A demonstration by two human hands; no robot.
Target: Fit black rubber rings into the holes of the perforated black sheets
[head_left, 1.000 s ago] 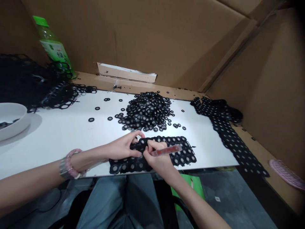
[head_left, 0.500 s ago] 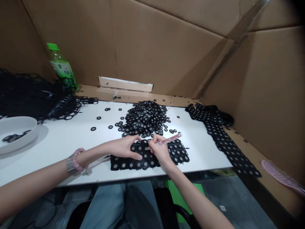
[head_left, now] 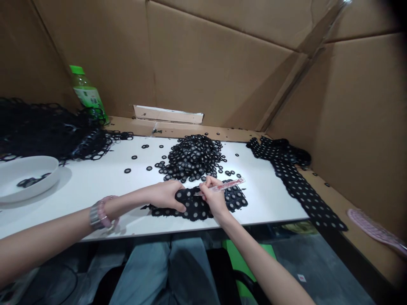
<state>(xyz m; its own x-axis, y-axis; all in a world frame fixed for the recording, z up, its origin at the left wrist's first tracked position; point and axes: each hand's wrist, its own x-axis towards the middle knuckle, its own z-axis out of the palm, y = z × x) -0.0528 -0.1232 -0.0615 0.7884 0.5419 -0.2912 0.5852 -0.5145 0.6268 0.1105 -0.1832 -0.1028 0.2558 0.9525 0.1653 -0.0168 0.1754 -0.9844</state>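
Observation:
Under my hands near the table's front edge lies a black sheet [head_left: 194,212] with rows of pale round spots. My left hand [head_left: 168,195] grips the sheet's upper middle between thumb and fingers, so that part is raised and bent. In my right hand [head_left: 213,195] is a slim clear pen-like stick with a red core [head_left: 229,184], its tip against the sheet beside my left fingers. Just beyond the sheet rises a pile of small black rings with pale centres [head_left: 193,156]. Part of the sheet is hidden beneath my hands.
A white bowl [head_left: 52,176] with several dark pieces stands at left, before a heap of black netted scrap [head_left: 47,127] and a green-capped bottle [head_left: 90,97]. At right a long dotted black strip [head_left: 302,190] hangs over the table edge near a pink hairbrush [head_left: 372,228]. Cardboard walls surround the table.
My left hand has lifted and bent the middle of the sheet, which lay flat before. The stick's tip stays at the sheet. The view has shifted slightly.

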